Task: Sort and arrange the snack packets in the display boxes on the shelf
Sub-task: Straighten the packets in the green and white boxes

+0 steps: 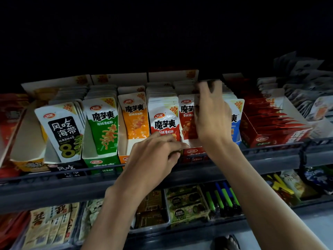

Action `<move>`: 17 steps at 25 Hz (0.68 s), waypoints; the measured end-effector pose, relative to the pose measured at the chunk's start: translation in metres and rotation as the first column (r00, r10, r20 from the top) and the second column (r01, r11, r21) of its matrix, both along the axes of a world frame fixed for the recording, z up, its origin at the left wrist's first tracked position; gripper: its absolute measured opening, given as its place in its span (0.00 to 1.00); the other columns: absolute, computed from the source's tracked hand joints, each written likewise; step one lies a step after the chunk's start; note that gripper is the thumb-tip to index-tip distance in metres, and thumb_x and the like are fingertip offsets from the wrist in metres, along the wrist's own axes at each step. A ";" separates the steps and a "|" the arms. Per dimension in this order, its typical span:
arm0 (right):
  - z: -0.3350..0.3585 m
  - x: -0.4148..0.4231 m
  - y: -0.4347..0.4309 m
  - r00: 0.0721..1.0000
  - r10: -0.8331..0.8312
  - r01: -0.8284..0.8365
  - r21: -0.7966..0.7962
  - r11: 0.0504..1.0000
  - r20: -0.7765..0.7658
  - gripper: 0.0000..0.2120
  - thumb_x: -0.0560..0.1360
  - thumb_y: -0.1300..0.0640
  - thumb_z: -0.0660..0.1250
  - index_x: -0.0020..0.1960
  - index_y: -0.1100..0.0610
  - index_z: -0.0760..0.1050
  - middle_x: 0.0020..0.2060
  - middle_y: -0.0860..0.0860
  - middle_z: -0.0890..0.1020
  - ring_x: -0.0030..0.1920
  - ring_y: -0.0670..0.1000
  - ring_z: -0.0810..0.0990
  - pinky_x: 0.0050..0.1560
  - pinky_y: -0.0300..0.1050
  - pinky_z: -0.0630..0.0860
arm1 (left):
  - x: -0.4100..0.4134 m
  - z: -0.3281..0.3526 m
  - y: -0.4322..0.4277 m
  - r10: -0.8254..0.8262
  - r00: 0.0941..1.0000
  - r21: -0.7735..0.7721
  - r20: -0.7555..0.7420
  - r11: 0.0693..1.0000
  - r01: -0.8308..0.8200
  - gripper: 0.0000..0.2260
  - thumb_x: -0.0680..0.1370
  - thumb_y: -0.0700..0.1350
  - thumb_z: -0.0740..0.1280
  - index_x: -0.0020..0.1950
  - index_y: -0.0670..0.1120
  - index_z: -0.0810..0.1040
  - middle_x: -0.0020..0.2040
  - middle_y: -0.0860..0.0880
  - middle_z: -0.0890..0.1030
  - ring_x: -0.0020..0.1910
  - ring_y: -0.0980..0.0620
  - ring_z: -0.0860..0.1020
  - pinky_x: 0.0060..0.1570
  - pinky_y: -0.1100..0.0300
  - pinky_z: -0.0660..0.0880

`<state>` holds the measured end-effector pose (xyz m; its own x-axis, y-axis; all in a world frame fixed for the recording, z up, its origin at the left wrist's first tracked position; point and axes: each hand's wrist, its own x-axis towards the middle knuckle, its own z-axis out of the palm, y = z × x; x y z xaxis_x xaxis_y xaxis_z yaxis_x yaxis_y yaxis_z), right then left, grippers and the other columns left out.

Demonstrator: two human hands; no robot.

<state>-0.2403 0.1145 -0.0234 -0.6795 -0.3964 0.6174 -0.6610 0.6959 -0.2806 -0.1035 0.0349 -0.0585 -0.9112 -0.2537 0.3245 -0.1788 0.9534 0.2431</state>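
Red packets [187, 116] stand upright in their display box [193, 152] on the shelf [270, 159], long axis vertical, the row running back away from me. My right hand [212, 112] is nearer: it is up over the row, fingers curled across the tops, gripping a bunch. My left hand [155, 154] sits lower and to the left, fingers bunched at the bottom edge of the front red packet [164, 121]; I cannot tell whether it pinches.

I read 魔芋爽 on the green pack [102, 127], orange pack [135, 121], the red ones and the blue pack [234, 120]. The seaweed pack [63, 130] reads 风吃海带 with a big 8. Corner flags say 20% and 30%.
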 end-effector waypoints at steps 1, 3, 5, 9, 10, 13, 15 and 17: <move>0.001 0.002 0.002 1.000 0.027 -0.027 -0.028 0.999 -0.016 0.22 0.71 0.72 0.69 0.61 0.57 0.68 0.62 0.57 0.68 0.36 0.56 0.73 0.35 0.48 0.68 | 0.000 0.000 0.000 -0.003 1.000 0.005 -0.005 1.000 0.003 0.13 0.80 0.52 0.63 0.64 0.63 0.76 0.55 0.63 0.77 0.49 0.63 0.65 0.41 0.63 0.63; -0.001 0.004 0.007 0.995 0.095 -0.096 -0.022 0.995 -0.038 0.17 0.73 0.70 0.66 0.58 0.58 0.68 0.59 0.56 0.69 0.35 0.53 0.72 0.35 0.46 0.68 | 0.000 0.001 0.000 -0.007 1.000 0.012 -0.010 1.000 0.007 0.13 0.80 0.52 0.63 0.64 0.63 0.76 0.56 0.63 0.77 0.51 0.62 0.67 0.41 0.63 0.63; -0.006 0.003 0.010 0.989 0.144 -0.141 0.098 0.985 -0.033 0.13 0.74 0.69 0.67 0.57 0.59 0.72 0.56 0.55 0.73 0.40 0.56 0.77 0.38 0.48 0.71 | 0.000 0.002 0.000 -0.006 1.000 0.014 -0.004 1.000 0.006 0.14 0.80 0.52 0.63 0.64 0.64 0.75 0.56 0.63 0.77 0.53 0.61 0.68 0.40 0.63 0.62; -0.016 -0.002 0.006 0.988 0.120 -0.147 0.383 0.912 0.093 0.16 0.70 0.67 0.73 0.56 0.57 0.76 0.51 0.55 0.79 0.50 0.58 0.81 0.48 0.50 0.77 | 0.000 0.003 0.001 -0.005 1.000 0.005 0.004 1.000 0.005 0.14 0.80 0.52 0.63 0.64 0.64 0.75 0.56 0.63 0.76 0.53 0.61 0.68 0.38 0.64 0.60; -0.018 -0.003 0.004 0.987 0.110 -0.150 0.406 0.901 0.121 0.16 0.71 0.67 0.72 0.57 0.57 0.76 0.51 0.55 0.79 0.50 0.58 0.80 0.48 0.50 0.76 | 0.000 0.004 0.002 -0.006 1.000 0.007 0.007 1.000 0.006 0.13 0.80 0.51 0.63 0.64 0.63 0.75 0.56 0.63 0.77 0.52 0.61 0.68 0.37 0.64 0.59; -0.020 -0.005 0.001 0.986 0.100 -0.150 0.438 0.886 0.136 0.17 0.71 0.66 0.71 0.58 0.56 0.76 0.51 0.56 0.79 0.51 0.58 0.80 0.49 0.50 0.77 | 0.001 0.005 0.002 -0.008 1.000 0.010 0.011 1.000 0.008 0.13 0.80 0.51 0.63 0.64 0.63 0.76 0.55 0.63 0.77 0.51 0.61 0.68 0.38 0.62 0.60; -0.019 -0.004 0.001 0.984 0.089 -0.153 0.464 0.872 0.156 0.16 0.71 0.65 0.72 0.57 0.56 0.76 0.51 0.55 0.79 0.51 0.57 0.80 0.49 0.49 0.76 | 0.001 0.005 0.001 -0.011 1.000 0.008 0.008 1.000 0.011 0.13 0.80 0.51 0.63 0.63 0.63 0.76 0.54 0.63 0.77 0.50 0.61 0.68 0.37 0.63 0.60; -0.017 -0.004 0.001 0.980 0.073 -0.158 0.504 0.849 0.185 0.14 0.72 0.64 0.72 0.57 0.56 0.76 0.51 0.55 0.79 0.52 0.57 0.80 0.50 0.49 0.76 | 0.001 0.005 0.001 -0.015 1.000 0.010 0.009 1.000 0.015 0.13 0.80 0.51 0.63 0.63 0.63 0.77 0.54 0.63 0.78 0.50 0.61 0.69 0.36 0.65 0.59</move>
<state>-0.2439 0.1153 -0.0408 -0.6777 -0.7088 0.1958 -0.7239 0.6899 -0.0082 -0.1024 0.0355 -0.0537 -0.9181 -0.2426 0.3134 -0.1664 0.9537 0.2505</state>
